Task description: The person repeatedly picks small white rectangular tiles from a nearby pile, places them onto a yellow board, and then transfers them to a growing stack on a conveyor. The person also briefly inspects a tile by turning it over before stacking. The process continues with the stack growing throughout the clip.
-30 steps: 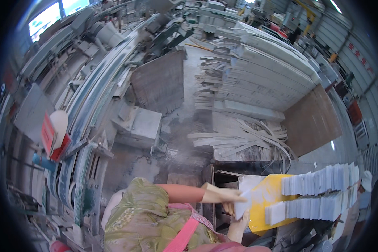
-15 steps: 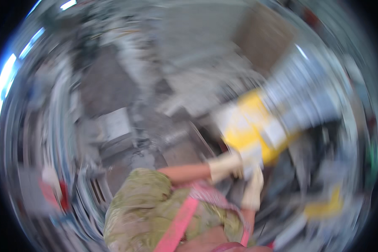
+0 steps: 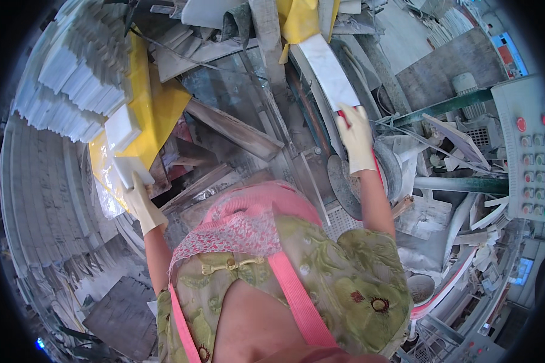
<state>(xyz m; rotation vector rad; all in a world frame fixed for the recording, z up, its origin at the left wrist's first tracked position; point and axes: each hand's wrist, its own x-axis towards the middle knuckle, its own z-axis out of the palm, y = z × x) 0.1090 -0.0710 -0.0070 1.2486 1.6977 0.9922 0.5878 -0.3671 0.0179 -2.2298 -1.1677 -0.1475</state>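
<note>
My left hand (image 3: 140,202), in a cream rubber glove, reaches to the left. Its fingers close on the near edge of a small white stone tile (image 3: 132,169) beside another white block (image 3: 122,127). Yellow plastic sheeting (image 3: 154,124) lies beneath them. Out in front to the right, my gloved right hand (image 3: 355,138) grips the near end of a white marble strip (image 3: 328,69). Some of its fingers are hidden. The strip lies on a narrow grey track running away from me, and yellow sheeting (image 3: 300,21) hangs over its far end. A red edge shows by the right fingers.
Stacked white tiles (image 3: 82,66) rise at the far left. A wooden plank (image 3: 233,130) slants between my hands. On the right are a green metal bar (image 3: 442,109), a control panel (image 3: 527,151) with several buttons, and stone scraps. A round grey wheel-like part (image 3: 345,181) sits under my right wrist.
My view has swung around, and the yellow sheeting and tile stack now lie to my left. My hands, close together by the tiles before, are now wide apart, the right one at the marble strip.
</note>
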